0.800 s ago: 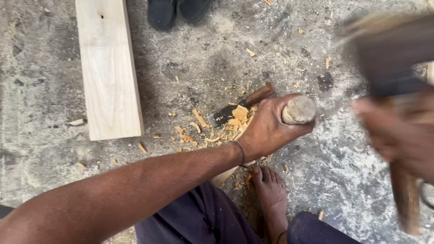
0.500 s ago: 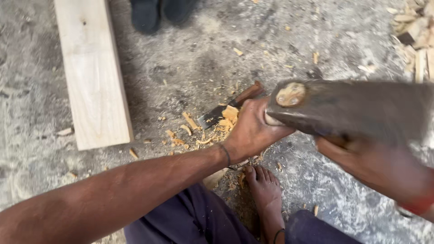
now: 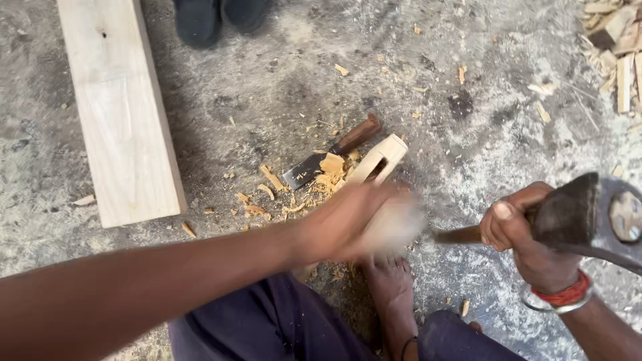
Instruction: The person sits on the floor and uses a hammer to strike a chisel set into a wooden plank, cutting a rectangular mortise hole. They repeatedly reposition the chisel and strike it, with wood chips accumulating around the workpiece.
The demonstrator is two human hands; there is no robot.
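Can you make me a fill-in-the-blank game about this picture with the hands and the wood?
1. The right hand grips a tool with a metal head and a handle made of ____.
2. The chisel lies on the concrete ____ among wood chips.
3. The long pale plank lies to the ____ of the chisel.
4. The left hand looks ____ in the picture because it is moving fast.

Missing words: wood; floor; left; blurry
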